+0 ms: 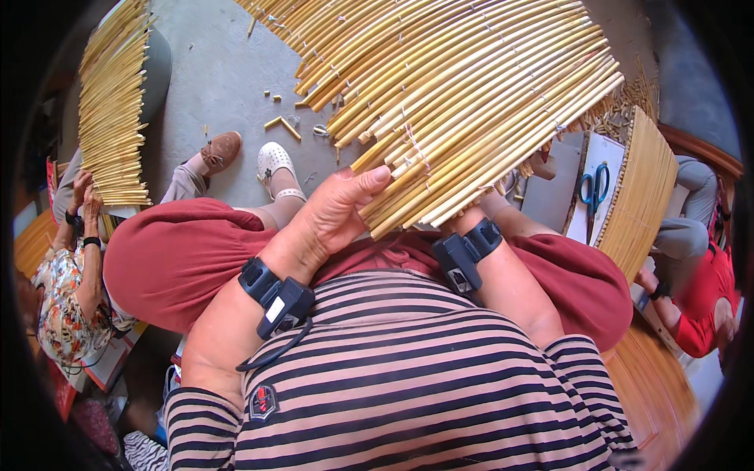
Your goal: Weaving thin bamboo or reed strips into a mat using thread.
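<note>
A large mat of yellow reed stalks (471,102), bound with thin white thread, spreads from my lap toward the top of the view. My left hand (339,206) grips its near left corner, thumb lying on top of the stalks and fingers underneath. Under the near edge is my right hand (465,220), and only a bit of it by the wrist shows. The mat covers its fingers, so whether they hold the mat is hidden. Loose thread (414,145) trails across the stalks close to my left thumb. Black devices are strapped to both my wrists.
Cut reed pieces (287,125) lie scattered on the grey floor (212,71). At left, a person's hands (85,192) hold another reed mat (114,102). At right are dark-handled scissors (593,191) on a white surface, a rolled or curved mat (644,196), and another person in red (703,314).
</note>
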`<action>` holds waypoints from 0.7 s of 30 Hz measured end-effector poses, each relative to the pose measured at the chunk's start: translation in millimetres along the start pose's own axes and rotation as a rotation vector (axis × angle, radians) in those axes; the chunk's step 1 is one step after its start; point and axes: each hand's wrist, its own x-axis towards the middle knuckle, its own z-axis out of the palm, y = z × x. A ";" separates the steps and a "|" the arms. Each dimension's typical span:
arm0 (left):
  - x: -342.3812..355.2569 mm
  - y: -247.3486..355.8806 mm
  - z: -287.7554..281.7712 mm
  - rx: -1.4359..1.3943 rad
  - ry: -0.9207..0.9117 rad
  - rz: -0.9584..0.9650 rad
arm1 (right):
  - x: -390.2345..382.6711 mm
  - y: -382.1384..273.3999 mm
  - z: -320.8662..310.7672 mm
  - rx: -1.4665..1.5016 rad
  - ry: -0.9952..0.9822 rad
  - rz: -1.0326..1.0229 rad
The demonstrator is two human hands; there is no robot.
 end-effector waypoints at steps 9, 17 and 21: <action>4.3 3.9 10.2 0.015 0.136 0.007 | -2.1 -1.4 -8.1 -0.016 0.036 0.008; 8.7 -2.8 11.6 0.015 0.182 0.083 | -6.0 -4.6 -7.9 -0.034 0.056 0.011; 8.0 -7.8 5.8 -0.007 0.258 0.140 | -2.8 3.4 -9.0 -0.027 0.039 0.019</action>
